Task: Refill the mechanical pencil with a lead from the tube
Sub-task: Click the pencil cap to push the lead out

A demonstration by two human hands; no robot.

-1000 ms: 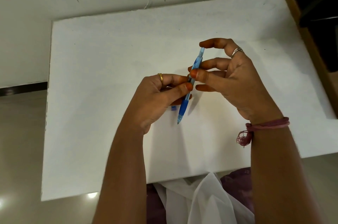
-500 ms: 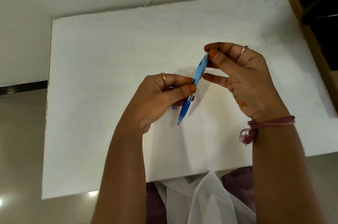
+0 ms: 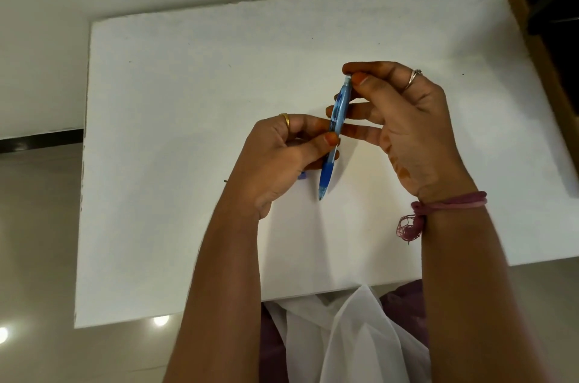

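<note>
A blue mechanical pencil point(image 3: 334, 135) is held above the white table point(image 3: 175, 138), tip down and toward me, top end tilted away. My left hand point(image 3: 282, 157) grips its middle between thumb and fingers. My right hand point(image 3: 404, 122) pinches the pencil's pale top end between thumb and forefinger, the other fingers spread behind the barrel. A small blue piece point(image 3: 302, 176) peeks out under my left hand; I cannot tell whether it is the lead tube. No lead is visible.
The table's left and near edges drop to a shiny tiled floor point(image 3: 37, 257). A wall runs behind the table. A dark wooden-edged piece of furniture point(image 3: 545, 38) stands at the right. White and purple cloth point(image 3: 344, 335) lies on my lap below the near edge.
My right hand has moved from the pencil's middle up to its top end and closed thumb and forefinger on it. The left hand keeps its grip; the pencil stands a little more upright.
</note>
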